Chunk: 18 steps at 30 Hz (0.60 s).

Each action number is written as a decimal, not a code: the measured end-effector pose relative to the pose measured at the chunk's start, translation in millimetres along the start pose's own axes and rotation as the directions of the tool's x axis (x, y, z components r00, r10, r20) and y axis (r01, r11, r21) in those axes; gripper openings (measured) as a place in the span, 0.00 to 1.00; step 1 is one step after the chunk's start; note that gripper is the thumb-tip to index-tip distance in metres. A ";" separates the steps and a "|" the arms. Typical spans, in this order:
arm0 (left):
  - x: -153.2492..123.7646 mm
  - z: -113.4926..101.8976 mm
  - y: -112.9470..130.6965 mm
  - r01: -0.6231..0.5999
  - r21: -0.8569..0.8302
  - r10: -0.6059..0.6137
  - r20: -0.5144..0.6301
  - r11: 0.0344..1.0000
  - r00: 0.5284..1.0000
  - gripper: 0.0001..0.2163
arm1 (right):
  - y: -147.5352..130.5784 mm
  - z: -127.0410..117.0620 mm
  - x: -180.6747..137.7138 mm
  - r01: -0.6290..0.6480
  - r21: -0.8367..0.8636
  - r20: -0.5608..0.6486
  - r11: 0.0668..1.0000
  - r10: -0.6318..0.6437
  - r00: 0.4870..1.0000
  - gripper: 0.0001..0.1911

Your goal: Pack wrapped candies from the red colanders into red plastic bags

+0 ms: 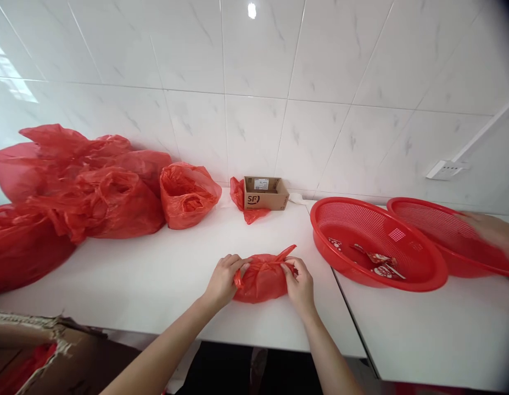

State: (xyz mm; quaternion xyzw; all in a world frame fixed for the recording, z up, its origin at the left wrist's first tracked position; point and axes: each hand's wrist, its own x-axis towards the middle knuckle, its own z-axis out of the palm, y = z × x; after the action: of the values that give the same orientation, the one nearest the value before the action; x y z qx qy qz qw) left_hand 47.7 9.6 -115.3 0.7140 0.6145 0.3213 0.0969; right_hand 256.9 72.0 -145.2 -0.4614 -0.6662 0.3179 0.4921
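A small red plastic bag (261, 282), bulging with contents I cannot make out, rests on the white table in front of me. Its top is gathered and twisted across the middle. My left hand (227, 278) pinches one twisted end at the bag's left side, and a short tail of plastic pokes out below the fingers. On the opposite side, my right hand (298, 282) grips the other end between thumb and fingers. A pointed red tip sticks up just above that hand.
Full red bags (114, 192) crowd the table's left; another red bag (188, 195) stands beside them. A small cardboard box (266, 200) sits by the wall. At right are a red basket (334, 263) with a few small packets and a second basket (456, 263), where another person's hand (491, 230) reaches.
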 end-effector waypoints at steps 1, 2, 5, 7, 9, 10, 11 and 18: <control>-3.4 2.5 -1.3 0.008 0.010 -0.008 -0.026 1.000 1.000 0.19 | -0.3 -0.8 -0.8 -0.032 0.003 -0.004 0.999 0.032 0.999 0.12; -6.1 5.3 -1.9 0.016 0.019 -0.015 -0.053 1.000 0.998 0.19 | -1.4 -0.7 -1.8 -0.059 0.000 -0.011 0.998 0.059 0.998 0.13; -10.0 15.2 -1.5 0.030 0.037 -0.026 -0.122 0.999 0.992 0.19 | -6.2 5.6 -6.4 -0.030 -0.061 -0.020 0.998 0.028 0.999 0.17; -10.0 22.0 -1.2 0.027 0.074 -0.019 -0.107 0.997 0.994 0.20 | -6.9 13.8 -10.5 0.073 -0.142 0.033 0.987 -0.069 0.997 0.22; -9.1 27.8 -1.9 0.028 0.130 -0.022 -0.045 0.991 0.999 0.23 | -4.1 22.5 -14.3 0.173 -0.238 0.118 0.956 -0.149 0.982 0.26; -8.6 30.0 -2.5 0.032 0.160 -0.030 -0.012 0.987 0.999 0.24 | -1.7 26.1 -15.8 0.208 -0.289 0.151 0.934 -0.170 0.974 0.27; -8.1 31.6 -3.2 0.036 0.185 -0.039 0.013 0.982 0.999 0.26 | 0.9 29.0 -16.9 0.236 -0.338 0.179 0.911 -0.183 0.967 0.28; -5.2 32.5 -3.3 0.012 0.268 -0.022 0.037 0.963 0.999 0.28 | 5.2 30.7 -18.7 0.296 -0.571 0.326 0.766 -0.119 0.938 0.30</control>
State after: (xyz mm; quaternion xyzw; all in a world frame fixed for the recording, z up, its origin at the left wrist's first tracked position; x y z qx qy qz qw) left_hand 63.6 13.8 -144.0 0.7215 0.6563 0.2202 0.0145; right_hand 231.0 57.4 -166.1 -0.4703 -0.8409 0.0884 0.2528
